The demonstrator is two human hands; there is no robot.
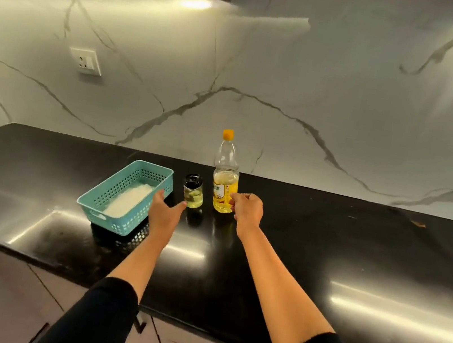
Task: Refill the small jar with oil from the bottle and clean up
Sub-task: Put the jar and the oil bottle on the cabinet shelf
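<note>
A clear oil bottle (226, 177) with an orange cap and a yellow label stands upright on the black counter (326, 246), about a third full of yellow oil. Left of it stands a small glass jar (193, 193) with a black lid and a little oil inside. My left hand (165, 212) is stretched out just left of the jar, fingers spread, thumb tip close to the jar's base, holding nothing. My right hand (247, 211) is loosely curled beside the bottle's lower right, fingertips at its label; no firm grip shows.
A teal perforated basket (120, 214) with a white cloth (128, 200) inside sits left of the jar, close to my left hand. A marble backsplash with a wall socket (86, 60) rises behind. Drawers with black handles lie below the counter edge.
</note>
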